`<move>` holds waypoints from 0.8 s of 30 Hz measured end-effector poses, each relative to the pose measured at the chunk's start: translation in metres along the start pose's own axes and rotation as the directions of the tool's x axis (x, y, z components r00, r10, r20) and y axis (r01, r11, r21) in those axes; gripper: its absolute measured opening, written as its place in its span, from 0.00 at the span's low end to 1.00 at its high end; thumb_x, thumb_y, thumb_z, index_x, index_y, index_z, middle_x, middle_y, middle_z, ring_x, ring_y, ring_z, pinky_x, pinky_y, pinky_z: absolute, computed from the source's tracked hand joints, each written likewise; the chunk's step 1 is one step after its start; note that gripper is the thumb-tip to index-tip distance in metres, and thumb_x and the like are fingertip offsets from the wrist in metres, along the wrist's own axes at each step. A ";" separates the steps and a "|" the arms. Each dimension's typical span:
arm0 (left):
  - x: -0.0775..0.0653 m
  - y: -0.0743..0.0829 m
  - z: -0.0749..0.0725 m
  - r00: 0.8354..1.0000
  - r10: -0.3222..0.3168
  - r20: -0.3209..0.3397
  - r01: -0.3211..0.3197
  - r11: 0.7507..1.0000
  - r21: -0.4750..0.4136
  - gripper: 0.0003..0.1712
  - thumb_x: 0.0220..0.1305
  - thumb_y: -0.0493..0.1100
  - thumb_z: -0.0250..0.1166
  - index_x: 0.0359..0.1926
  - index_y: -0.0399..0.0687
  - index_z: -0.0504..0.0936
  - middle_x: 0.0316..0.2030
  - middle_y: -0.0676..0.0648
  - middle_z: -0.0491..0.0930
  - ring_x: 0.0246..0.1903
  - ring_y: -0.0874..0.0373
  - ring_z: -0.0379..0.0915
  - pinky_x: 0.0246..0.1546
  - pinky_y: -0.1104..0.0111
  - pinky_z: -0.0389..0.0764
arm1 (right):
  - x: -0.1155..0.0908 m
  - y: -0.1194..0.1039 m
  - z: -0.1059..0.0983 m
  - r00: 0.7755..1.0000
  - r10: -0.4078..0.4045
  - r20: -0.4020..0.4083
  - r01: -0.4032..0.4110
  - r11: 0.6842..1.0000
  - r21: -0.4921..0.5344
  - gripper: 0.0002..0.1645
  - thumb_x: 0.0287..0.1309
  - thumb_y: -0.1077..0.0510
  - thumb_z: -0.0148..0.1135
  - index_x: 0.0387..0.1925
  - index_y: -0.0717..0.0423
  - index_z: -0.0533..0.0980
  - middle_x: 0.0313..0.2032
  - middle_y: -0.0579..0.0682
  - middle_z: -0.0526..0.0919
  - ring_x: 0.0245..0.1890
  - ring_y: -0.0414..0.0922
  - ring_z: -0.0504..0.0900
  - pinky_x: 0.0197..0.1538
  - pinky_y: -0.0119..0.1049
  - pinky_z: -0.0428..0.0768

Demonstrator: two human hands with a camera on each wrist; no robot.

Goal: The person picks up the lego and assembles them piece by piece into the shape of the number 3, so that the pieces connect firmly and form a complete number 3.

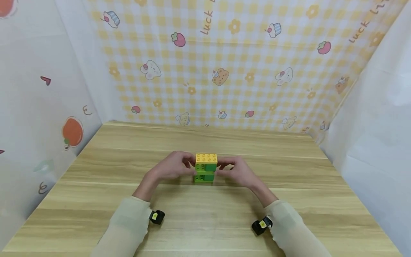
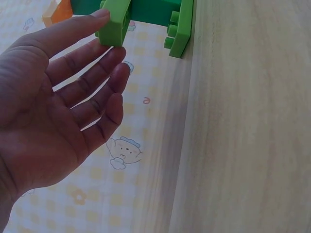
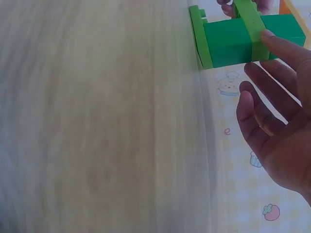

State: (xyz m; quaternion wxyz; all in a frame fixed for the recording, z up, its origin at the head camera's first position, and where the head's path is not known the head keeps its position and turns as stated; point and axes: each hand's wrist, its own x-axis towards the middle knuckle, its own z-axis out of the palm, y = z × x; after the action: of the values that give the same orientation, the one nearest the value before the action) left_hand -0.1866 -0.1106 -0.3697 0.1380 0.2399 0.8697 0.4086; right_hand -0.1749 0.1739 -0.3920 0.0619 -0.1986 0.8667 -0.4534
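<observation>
A small stack of toy building bricks (image 1: 206, 167) stands upright on the table, between both hands. Its top is a yellow-orange brick (image 1: 206, 158) with studs; dark green bricks (image 3: 228, 41) and light green bricks (image 2: 180, 34) alternate below. From the left, my left hand (image 1: 174, 166) grips the middle light green brick (image 2: 115, 24), with the thumb on its near face and fingertips behind. My right hand (image 1: 237, 172) holds the same layer from the right, its thumb against the light green brick (image 3: 256, 34). The remaining fingers of both hands are loosely bent beneath.
The wooden table (image 1: 205, 217) extends around the stack. A yellow checked cloth with cartoon prints (image 1: 218, 53) hangs behind it, and white cloth walls (image 1: 41, 107) stand on either side. Black wrist cameras (image 1: 157, 217) sit at both sleeve cuffs.
</observation>
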 end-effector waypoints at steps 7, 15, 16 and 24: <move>0.000 -0.002 0.000 1.000 0.001 -0.006 -0.001 1.000 -0.027 0.20 0.64 0.46 0.74 0.54 0.44 0.87 0.42 0.49 0.87 0.42 0.56 0.79 0.46 0.62 0.78 | 0.000 0.000 0.002 1.000 -0.002 -0.017 0.003 0.998 0.063 0.21 0.64 0.51 0.75 0.58 0.48 0.87 0.51 0.49 0.90 0.51 0.47 0.83 0.49 0.42 0.80; 0.000 -0.001 -0.002 0.999 -0.001 -0.039 -0.002 0.997 -0.081 0.21 0.68 0.47 0.72 0.58 0.44 0.87 0.46 0.48 0.87 0.44 0.55 0.79 0.47 0.62 0.79 | 0.001 -0.001 0.003 0.998 0.044 -0.034 -0.038 0.987 0.154 0.23 0.66 0.52 0.73 0.60 0.52 0.85 0.51 0.51 0.91 0.51 0.45 0.85 0.51 0.39 0.81; 0.000 -0.001 -0.002 0.999 -0.001 -0.044 -0.002 0.997 -0.083 0.21 0.68 0.47 0.72 0.58 0.43 0.87 0.47 0.48 0.87 0.44 0.55 0.79 0.48 0.62 0.79 | 0.001 -0.001 0.003 0.998 0.054 -0.035 -0.048 0.985 0.167 0.24 0.66 0.52 0.73 0.61 0.53 0.85 0.51 0.52 0.91 0.51 0.45 0.86 0.50 0.38 0.82; 0.002 -0.003 0.000 0.995 -0.046 -0.083 0.036 0.993 -0.115 0.20 0.70 0.49 0.71 0.57 0.43 0.88 0.48 0.47 0.89 0.47 0.55 0.83 0.52 0.59 0.83 | 0.002 -0.004 0.005 0.994 0.107 -0.026 -0.096 0.959 0.267 0.27 0.68 0.53 0.72 0.63 0.60 0.82 0.51 0.58 0.91 0.43 0.46 0.89 0.40 0.40 0.86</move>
State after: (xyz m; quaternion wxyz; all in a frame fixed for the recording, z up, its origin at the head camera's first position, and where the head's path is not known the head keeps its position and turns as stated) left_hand -0.1889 -0.1114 -0.3719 0.1222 0.1961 0.8549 0.4645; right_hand -0.1740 0.1674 -0.3917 0.0936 -0.1343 0.8083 -0.5656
